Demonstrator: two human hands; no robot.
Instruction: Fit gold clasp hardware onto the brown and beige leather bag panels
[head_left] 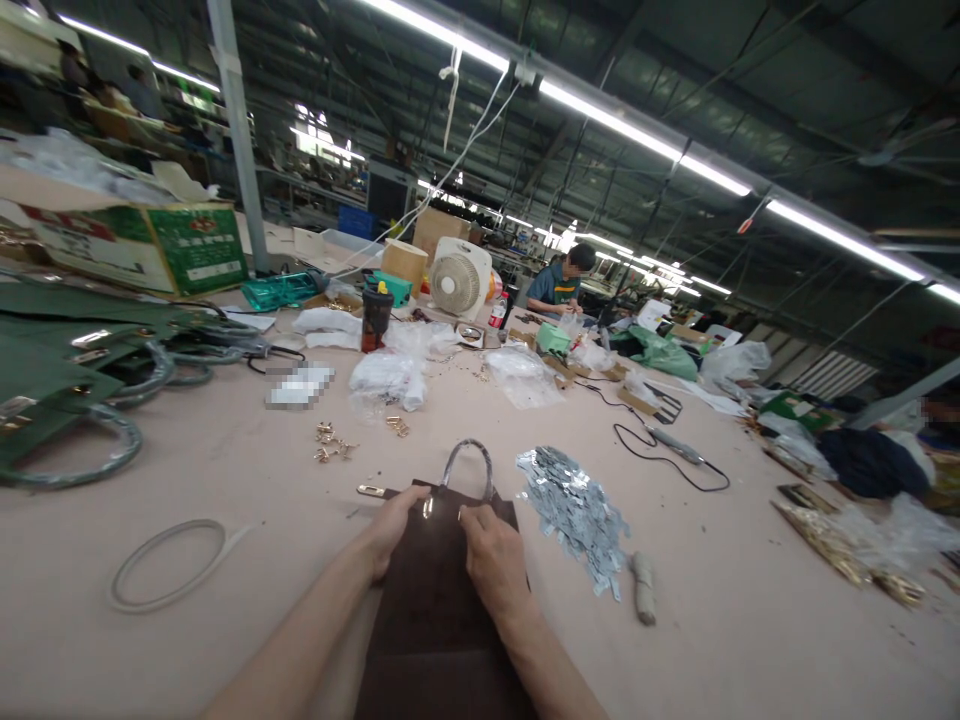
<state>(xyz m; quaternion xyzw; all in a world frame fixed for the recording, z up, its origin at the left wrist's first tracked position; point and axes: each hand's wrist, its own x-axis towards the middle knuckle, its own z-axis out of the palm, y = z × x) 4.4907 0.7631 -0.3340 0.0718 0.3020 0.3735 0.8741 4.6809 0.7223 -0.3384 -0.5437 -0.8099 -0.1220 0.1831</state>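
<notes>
A dark brown handbag (431, 630) lies flat on the table in front of me, its looped, plastic-wrapped handle (469, 446) at the far end. My left hand (391, 530) grips the bag's left edge, thumb on top near a shiny gold fitting (428, 507). Beside that hand a narrow strap with a gold metal plate (372, 491) sticks out to the left. My right hand (495, 560) rests on the bag's upper right, fingers curled and pinched together below the handle's base. Whatever small thing its fingertips hold, if anything, is too small to make out.
Flat grey metal pieces (574, 510) form a pile right of the bag, with a grey roll (643, 590) beside it. Beyond are gold fittings (332, 443), a corded tool (675, 444), a fan (457, 278) and a seated person (559, 285). Green bags (67, 370) lie left.
</notes>
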